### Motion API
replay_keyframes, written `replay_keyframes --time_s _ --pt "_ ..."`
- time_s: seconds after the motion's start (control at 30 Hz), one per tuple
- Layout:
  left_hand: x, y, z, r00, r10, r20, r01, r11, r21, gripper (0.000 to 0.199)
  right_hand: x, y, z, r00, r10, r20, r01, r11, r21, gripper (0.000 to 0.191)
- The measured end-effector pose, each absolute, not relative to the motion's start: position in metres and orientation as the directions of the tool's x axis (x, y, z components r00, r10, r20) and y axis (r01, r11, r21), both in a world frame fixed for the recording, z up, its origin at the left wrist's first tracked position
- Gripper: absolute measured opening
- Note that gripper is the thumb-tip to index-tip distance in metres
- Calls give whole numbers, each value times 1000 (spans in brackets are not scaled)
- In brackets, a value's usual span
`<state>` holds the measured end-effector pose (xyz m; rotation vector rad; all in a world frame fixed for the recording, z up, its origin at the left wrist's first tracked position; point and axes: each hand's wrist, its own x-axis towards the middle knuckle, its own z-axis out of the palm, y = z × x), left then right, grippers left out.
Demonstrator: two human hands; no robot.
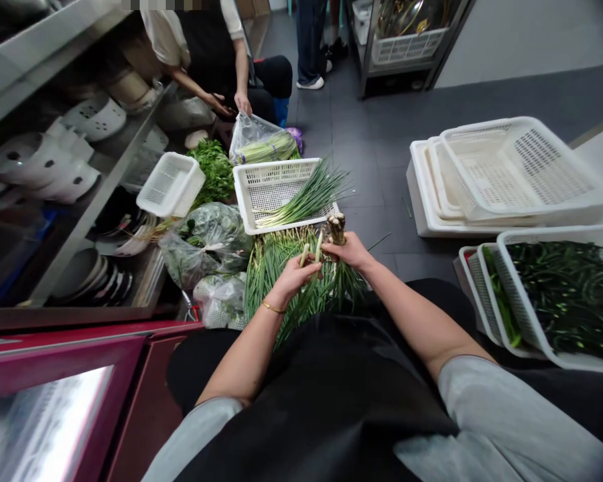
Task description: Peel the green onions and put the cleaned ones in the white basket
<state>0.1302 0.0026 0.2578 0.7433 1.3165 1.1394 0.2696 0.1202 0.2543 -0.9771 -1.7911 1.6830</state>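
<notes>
Clamping the fingers [330, 250] of the right hand [352, 252] on a bunch [336, 229] and those of the left hand [295, 278] on stalks [305, 254], above scallions [264, 268] beside a basket [272, 175].

The picture's top edge cuts off the seated co-worker [208, 50] and the standing person [310, 43], its right edge crops the white crate [563, 233] of green vegetables [575, 291], blur smears the pink-framed panel [55, 422], and the right hand [349, 251] covers part of the root-ended bundle [337, 227] it grips.

own hands [297, 274]: 2 | held bunch [336, 228]: 1 | bracelet [272, 308]: 1 | scallion basket [276, 173]: 1 | right-side basket stacks [425, 201]: 2
</notes>
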Motion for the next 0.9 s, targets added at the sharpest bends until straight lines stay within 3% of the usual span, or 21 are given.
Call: replay_keyframes --time_s 0.13,0.2,0.4,0.57,0.73,0.9 --pt "132 10 261 -78 927 -367 -260 336 905 46 276 127 257 -555 818 -148 83 -122 -989 38" --pt "132 11 259 -116 922 -369 -239 335 912 43 277 127 259 -589 786 -187 131 -135 -982 40" --pt "133 10 251 -160 953 -256 -40 253 967 32 274 117 263 -720 684 -112 290 151 -945 36" --pt "124 3 254 27 934 -356 -122 357 926 37 281 124 266 -753 635 -172 199 -29 -980 35" --pt "121 -6 258 78 905 -418 -152 425 892 45 288 136 269 -507 840 -194 -39 -247 -968 35" --pt "119 -11 260 -15 912 -411 -161 403 901 43 298 158 263 -218 961 -171 -86 -193 -977 31"
